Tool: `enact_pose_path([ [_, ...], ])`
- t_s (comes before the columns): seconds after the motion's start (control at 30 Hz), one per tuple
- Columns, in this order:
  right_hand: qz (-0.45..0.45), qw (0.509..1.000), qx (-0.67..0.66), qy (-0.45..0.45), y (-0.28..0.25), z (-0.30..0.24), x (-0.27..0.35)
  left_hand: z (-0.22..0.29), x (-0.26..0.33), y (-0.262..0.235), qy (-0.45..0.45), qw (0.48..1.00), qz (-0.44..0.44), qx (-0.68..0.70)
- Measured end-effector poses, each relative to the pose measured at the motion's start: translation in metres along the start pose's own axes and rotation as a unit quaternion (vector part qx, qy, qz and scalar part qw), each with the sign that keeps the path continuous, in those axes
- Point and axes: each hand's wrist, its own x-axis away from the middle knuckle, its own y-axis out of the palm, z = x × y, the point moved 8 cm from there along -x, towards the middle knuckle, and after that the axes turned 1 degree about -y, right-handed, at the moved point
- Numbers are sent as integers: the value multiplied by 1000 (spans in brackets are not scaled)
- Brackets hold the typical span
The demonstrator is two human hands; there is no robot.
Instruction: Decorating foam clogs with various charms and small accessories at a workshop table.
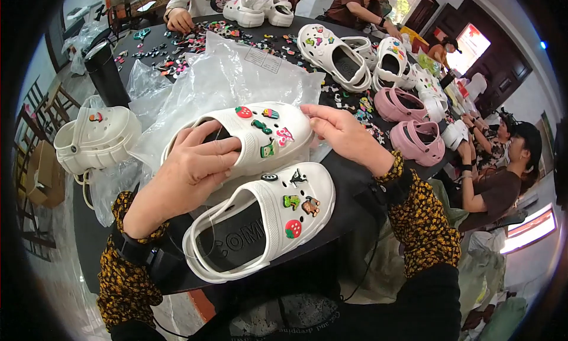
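A white clog [278,154] with colourful charms on its upper lies on the table in front of me, toe to the right. My left hand [198,157] reaches into its foot opening, the fingers bent inside and their tips hidden. At the toe, my right hand [343,131] grips the edge between thumb and fingers. Nearer to me lies a second white clog [316,193], also set with charms, its dark insole showing and a thin clear loop at its heel. Under and behind the first clog spreads a clear plastic bag [219,80].
Loose charms [160,55] are strewn over the dark table [331,246]. A black bottle [106,74] and a cream clog [97,137] stand at left. White clogs [334,57] and pink clogs [417,141] line the right side. Other people sit around the table.
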Motion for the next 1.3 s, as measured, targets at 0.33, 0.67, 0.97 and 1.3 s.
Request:
enact_pose_path([
  [0.33, 43, 979, 156, -120, -6, -29, 21, 9, -3, 3, 24, 999, -23, 32],
  [0.67, -101, 880, 340, -316, 66, -132, 38, -25, 2, -15, -146, 975, 35, 164],
  [0.97, -180, 866, 335, -323, 95, -150, 32, -65, 18, -61, -202, 936, 197, 209],
  [1.3, -177, 819, 489, -245, 109, -142, 10, -74, 24, -82, -200, 913, 245, 258],
])
